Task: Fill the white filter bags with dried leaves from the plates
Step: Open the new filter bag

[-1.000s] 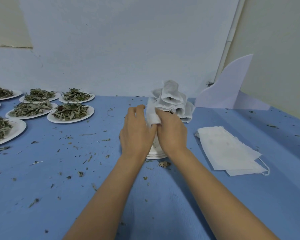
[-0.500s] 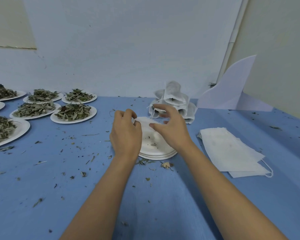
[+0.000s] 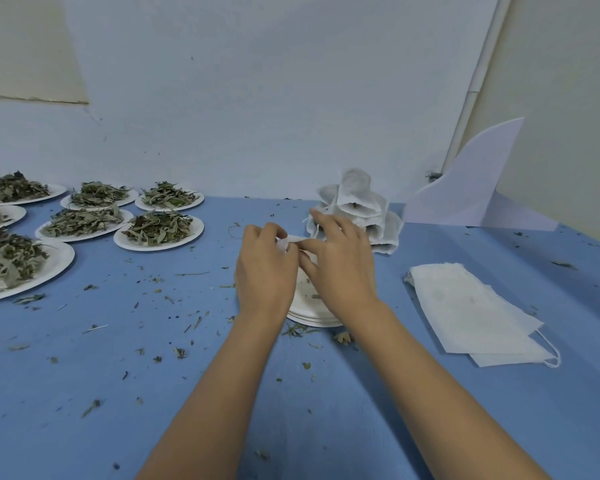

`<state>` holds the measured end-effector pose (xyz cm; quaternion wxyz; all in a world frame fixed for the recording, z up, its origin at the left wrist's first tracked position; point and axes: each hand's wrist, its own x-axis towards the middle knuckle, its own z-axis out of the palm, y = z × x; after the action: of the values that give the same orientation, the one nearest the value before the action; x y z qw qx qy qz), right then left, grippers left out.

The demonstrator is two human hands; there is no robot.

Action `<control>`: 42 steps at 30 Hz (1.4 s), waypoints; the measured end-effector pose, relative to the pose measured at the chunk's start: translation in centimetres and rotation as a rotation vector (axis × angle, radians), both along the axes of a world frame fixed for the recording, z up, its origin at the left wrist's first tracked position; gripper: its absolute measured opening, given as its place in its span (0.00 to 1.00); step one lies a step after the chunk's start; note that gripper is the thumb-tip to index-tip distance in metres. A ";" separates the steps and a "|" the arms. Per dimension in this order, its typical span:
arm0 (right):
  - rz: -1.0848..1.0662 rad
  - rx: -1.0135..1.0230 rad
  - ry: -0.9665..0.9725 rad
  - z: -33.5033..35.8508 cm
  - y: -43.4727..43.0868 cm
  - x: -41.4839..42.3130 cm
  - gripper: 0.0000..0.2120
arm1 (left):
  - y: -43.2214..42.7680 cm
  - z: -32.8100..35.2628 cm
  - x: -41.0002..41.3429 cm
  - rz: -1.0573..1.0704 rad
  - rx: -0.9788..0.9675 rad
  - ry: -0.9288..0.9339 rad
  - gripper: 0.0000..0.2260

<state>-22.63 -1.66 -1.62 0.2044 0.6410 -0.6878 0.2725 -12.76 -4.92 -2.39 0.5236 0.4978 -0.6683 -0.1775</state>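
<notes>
A small stack of empty white paper plates (image 3: 312, 315) lies at the table's middle. My left hand (image 3: 265, 271) and my right hand (image 3: 342, 268) meet over it and pinch the raised far rim of the top plate (image 3: 290, 239) between them. Just behind my right hand sits a pile of filled white filter bags (image 3: 361, 206). To the right, flat empty filter bags (image 3: 465, 313) lie stacked with a drawstring showing. Plates heaped with dried leaves stand at the left, the nearest to my hands being one plate (image 3: 158, 232).
Several more leaf plates (image 3: 18, 271) fill the left side up to the wall. Leaf crumbs are scattered over the blue table (image 3: 153, 375). A curved white sheet (image 3: 471, 192) leans in the back right corner.
A second ago both hands set a filled bag onto the pile. They then dropped to the empty plate's sides and have now come together on its far rim.
</notes>
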 end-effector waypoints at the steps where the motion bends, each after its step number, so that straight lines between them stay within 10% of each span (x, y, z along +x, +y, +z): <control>1: -0.047 0.034 -0.003 0.1 -0.4 0.0 0.12 | -0.2 0.0 0.2 0.004 -0.012 -0.006 0.07; 9: 0.162 0.037 -0.043 1.7 -5.1 4.3 0.15 | -4.7 0.6 4.3 0.083 -0.105 0.022 0.12; 15: 0.613 -0.265 -1.029 2.7 -8.5 8.1 0.12 | -10.4 2.7 9.8 0.314 -0.091 0.556 0.11; 18: 0.432 0.001 -1.178 2.0 -11.8 8.4 0.15 | -13.6 2.8 12.4 0.339 0.055 0.887 0.16; 22: 0.243 0.373 -1.383 0.8 -15.6 9.7 0.19 | -16.4 1.3 14.4 0.434 0.213 0.834 0.14; 31: 0.134 0.534 -1.284 -0.8 -19.4 12.0 0.05 | -19.4 -1.4 14.9 0.412 0.359 0.612 0.16; 42: 0.119 0.528 -1.152 -1.6 -20.6 12.2 0.15 | -20.6 -2.4 15.3 0.497 0.342 0.514 0.16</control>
<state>-10.45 -22.28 -3.18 -0.3787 0.4577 -0.6946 0.4058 2.51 -25.50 -4.81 0.6105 0.6636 -0.3354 -0.2729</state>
